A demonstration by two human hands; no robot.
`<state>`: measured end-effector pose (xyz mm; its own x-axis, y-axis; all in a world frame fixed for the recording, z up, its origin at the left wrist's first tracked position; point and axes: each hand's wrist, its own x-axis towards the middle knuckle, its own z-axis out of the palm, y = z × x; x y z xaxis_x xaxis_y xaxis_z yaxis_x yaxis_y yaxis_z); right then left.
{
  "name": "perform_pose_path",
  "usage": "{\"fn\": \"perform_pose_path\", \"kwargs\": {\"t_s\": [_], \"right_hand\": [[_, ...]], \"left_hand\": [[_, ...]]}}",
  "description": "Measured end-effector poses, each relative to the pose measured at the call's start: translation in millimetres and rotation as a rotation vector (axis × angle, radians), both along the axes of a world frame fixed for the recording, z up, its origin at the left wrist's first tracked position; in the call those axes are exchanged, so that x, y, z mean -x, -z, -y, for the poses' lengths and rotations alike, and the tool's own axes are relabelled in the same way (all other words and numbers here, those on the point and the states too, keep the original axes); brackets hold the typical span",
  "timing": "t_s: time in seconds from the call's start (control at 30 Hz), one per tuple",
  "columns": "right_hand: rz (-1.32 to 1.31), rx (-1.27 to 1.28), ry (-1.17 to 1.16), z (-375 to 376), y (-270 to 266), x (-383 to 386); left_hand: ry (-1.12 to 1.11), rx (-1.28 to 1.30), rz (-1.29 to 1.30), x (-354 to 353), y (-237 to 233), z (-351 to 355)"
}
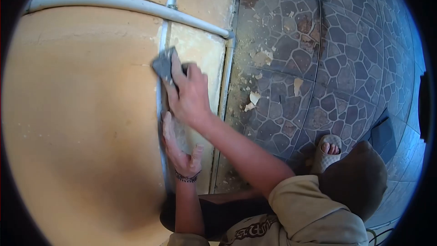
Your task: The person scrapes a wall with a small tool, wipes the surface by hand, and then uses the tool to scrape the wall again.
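Observation:
My right hand (192, 100) is closed around a flat grey scraper (164, 67), with a finger stretched along it. The scraper's wide end lies at the white vertical strip (161, 109) where the orange wall (91, 100) meets a pale, patchy panel (193, 45). Below it, my left hand (179, 150) holds nothing; its thumb stands apart from the other fingers. This hand is dusty, has a dark beaded bracelet at the wrist, and rests along the same strip. The scraper's handle is mostly hidden inside my right hand.
A white pipe (114, 2) crosses the wall above my hands and turns down beside the panel. Pale flakes (255, 98) and dust lie on the stone-patterned tile floor (337, 64). My sandalled foot (328, 152) is at the right, near a dark flat object (382, 136).

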<state>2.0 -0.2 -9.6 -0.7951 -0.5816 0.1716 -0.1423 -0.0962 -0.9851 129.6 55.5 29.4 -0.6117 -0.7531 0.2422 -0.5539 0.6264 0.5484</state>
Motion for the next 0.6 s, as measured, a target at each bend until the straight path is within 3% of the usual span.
{"fn": "perform_pose_path", "kwargs": {"t_s": [0.1,0.2,0.23,0.33,0.4,0.47,0.6], "right_hand": [[0.092,-0.083,-0.102,28,10,38],[0.046,-0.021,-0.032,11,1,14],[0.079,-0.043,-0.135,1,-4,7],[-0.08,-0.045,0.0,10,8,10],[0.007,-0.094,0.054,29,15,34],[0.095,-0.045,0.007,21,5,35],[0.008,-0.001,-0.007,1,0,6]], "left_hand": [[-0.017,-0.052,-0.027,-3,-1,-3],[0.0,-0.05,-0.045,-3,-2,-4],[0.008,-0.048,-0.05,-1,-1,-1],[0.001,-0.037,-0.028,0,-2,-1],[0.002,-0.04,0.004,0,-5,-4],[0.007,-0.018,0.002,0,-8,-3],[0.021,-0.026,-0.04,5,-5,1]]}}
